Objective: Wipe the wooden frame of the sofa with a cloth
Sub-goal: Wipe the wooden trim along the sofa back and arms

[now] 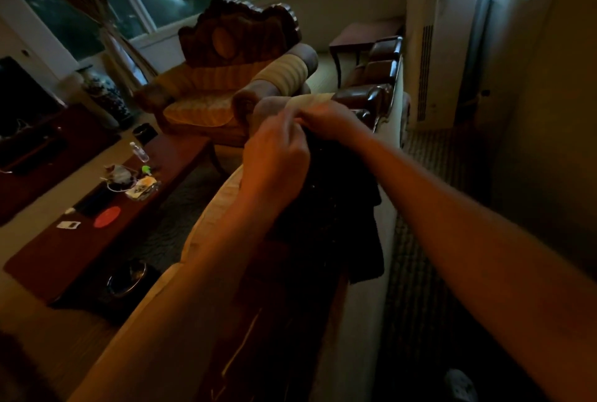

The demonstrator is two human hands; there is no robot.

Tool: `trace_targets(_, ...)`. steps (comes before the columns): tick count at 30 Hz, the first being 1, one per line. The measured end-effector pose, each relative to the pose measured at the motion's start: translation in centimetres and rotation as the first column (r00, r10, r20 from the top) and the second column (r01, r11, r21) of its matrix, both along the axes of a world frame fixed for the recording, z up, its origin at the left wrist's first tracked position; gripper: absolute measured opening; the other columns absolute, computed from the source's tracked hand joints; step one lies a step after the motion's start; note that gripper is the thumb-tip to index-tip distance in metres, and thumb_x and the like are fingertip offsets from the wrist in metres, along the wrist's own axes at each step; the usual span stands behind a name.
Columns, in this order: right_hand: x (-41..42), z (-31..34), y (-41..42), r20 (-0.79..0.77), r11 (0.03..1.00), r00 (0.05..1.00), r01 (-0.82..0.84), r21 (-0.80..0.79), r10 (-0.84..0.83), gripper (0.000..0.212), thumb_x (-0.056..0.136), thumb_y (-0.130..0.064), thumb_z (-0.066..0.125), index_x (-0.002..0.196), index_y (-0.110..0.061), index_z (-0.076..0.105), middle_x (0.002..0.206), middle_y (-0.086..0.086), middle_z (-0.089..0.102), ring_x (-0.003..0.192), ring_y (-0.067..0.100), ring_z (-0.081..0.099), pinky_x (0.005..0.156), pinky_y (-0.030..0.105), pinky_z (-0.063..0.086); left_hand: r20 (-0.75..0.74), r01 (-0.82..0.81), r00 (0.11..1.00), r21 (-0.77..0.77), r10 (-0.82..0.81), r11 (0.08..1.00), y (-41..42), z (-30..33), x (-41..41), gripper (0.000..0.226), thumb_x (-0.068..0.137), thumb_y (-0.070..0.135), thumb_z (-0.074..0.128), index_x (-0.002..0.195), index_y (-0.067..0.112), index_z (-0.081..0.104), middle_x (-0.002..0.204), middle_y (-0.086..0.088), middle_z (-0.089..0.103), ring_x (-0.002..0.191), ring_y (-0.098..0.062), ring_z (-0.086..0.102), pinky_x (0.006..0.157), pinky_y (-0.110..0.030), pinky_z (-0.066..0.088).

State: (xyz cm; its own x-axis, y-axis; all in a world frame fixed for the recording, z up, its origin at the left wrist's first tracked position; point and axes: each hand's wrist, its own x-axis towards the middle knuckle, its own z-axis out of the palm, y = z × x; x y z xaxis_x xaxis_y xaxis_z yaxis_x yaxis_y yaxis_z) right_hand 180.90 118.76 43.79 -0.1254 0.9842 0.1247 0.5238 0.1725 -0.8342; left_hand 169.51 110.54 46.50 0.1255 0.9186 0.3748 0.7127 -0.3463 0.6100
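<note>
A dark cloth point(336, 207) hangs over the top of the sofa back in front of me, draping down its rear side. My left hand point(274, 159) and my right hand point(329, 122) both pinch the cloth's upper edge, close together, fingers closed on it. The sofa's carved dark wooden frame point(371, 94) runs along the top rail beyond my hands, glossy and lobed. The pale back cushion point(206, 224) of the sofa lies to the left of the cloth. The room is dim and the cloth's folds are hard to make out.
An armchair point(226, 78) with a carved wooden crest stands ahead by the windows. A low wooden coffee table point(106, 207) at left holds a bottle, papers and small items. A small side table point(358, 39) is at the far end. Patterned carpet point(423, 240) lies behind the sofa.
</note>
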Motion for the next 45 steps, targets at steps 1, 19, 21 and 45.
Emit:
trace_targets(1, 0.2, -1.3, -1.3, -0.172, 0.996, 0.985, 0.036, 0.085, -0.021, 0.025, 0.097, -0.017, 0.042, 0.103, -0.008, 0.065, 0.105, 0.011, 0.064, 0.107, 0.028, 0.055, 0.091, 0.032, 0.043, -0.07, -0.015, 0.997, 0.032, 0.018, 0.999, -0.1, -0.5, 0.3, 0.033, 0.098, 0.012, 0.035, 0.126, 0.011, 0.052, 0.121, -0.008, 0.058, 0.11, -0.018, 0.053, 0.096, -0.032, 0.04)
trace_targets(19, -4.9, -11.7, -13.9, -0.837, 0.975, 0.547, 0.191, 0.109, -0.014, 0.04, 0.096, -0.034, 0.039, 0.135, -0.042, 0.04, 0.135, -0.008, 0.051, 0.124, 0.012, 0.049, 0.103, 0.035, 0.042, -0.124, -0.009, 0.992, 0.129, 0.025, 0.992, 0.2, -1.9, 0.7, 0.039, 0.096, 0.037, 0.027, 0.113, 0.022, 0.058, 0.101, 0.016, 0.048, 0.088, 0.012, 0.038, 0.083, -0.023, 0.03)
trace_targets(21, -5.7, -11.1, -14.7, -0.796, 0.962, 0.601, 0.172, 0.214, 0.069, 0.033, 0.095, -0.037, 0.039, 0.125, -0.05, 0.045, 0.127, -0.011, 0.056, 0.118, 0.01, 0.053, 0.099, 0.033, 0.044, -0.128, -0.008, 0.991, 0.123, 0.024, 0.992, 0.1, -1.9, 0.6, 0.043, 0.094, 0.041, 0.024, 0.11, 0.023, 0.059, 0.098, 0.018, 0.048, 0.087, 0.011, 0.038, 0.084, -0.024, 0.031)
trace_targets(45, -1.2, -11.4, -8.0, -0.851, 0.972, 0.475, 0.168, -0.162, -0.224, 0.041, 0.102, -0.037, 0.03, 0.127, -0.012, 0.052, 0.121, 0.014, 0.059, 0.109, 0.024, 0.059, 0.099, 0.042, 0.045, -0.161, 0.016, 0.987, 0.09, -0.001, 0.996, 0.4, -1.4, 0.7, 0.038, 0.099, 0.04, 0.025, 0.119, 0.023, 0.052, 0.12, 0.006, 0.056, 0.101, -0.003, 0.048, 0.097, -0.04, 0.038)
